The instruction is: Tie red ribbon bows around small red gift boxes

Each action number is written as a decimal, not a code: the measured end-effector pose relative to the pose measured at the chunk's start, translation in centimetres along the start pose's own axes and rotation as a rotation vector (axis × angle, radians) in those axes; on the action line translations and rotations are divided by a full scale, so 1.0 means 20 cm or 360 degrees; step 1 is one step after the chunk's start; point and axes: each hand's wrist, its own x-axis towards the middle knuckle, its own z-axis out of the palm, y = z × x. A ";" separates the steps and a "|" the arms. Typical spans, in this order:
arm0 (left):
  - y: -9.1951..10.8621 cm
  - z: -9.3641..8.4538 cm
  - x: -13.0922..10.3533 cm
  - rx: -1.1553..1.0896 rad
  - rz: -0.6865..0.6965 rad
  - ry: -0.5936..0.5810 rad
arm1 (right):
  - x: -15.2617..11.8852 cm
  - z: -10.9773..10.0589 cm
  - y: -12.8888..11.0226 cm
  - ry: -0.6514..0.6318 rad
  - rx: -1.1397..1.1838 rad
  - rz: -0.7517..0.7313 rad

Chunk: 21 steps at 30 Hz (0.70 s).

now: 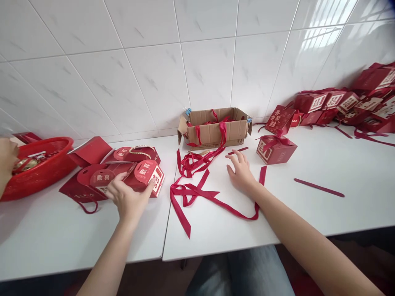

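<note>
My left hand (128,197) grips a red gift box (145,174) with a round flap and a white label, its thumb on the label side. More red boxes (82,189) stand directly beside and behind it. My right hand (242,172) hovers low over the white table, fingers apart and holding nothing. Loose red ribbons (212,195) lie tangled between my hands. Just right of my right hand sits a closed red box with a bow (276,150). A short dark red strip (238,151) lies by my right fingertips.
A cardboard box (237,135) with ribbons stands against the tiled wall. At far left is a red basket (40,176), with another person's hand (8,158) near it. Finished red boxes (311,102) are piled at right. A long strip (319,187) lies on the right tabletop.
</note>
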 end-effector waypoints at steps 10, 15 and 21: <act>0.09 -0.09 0.02 -0.0116 0.0199 0.0113 | 0.01 -0.55 0.29 -0.1193 -0.0227 0.1150; 0.28 -0.13 0.06 -0.0645 0.0002 0.0023 | 0.01 -0.48 0.26 -0.1119 -0.0202 0.1045; 0.54 0.17 -0.02 -0.1075 0.0594 -0.0408 | 0.05 -0.44 0.23 -0.0895 -0.0095 0.0932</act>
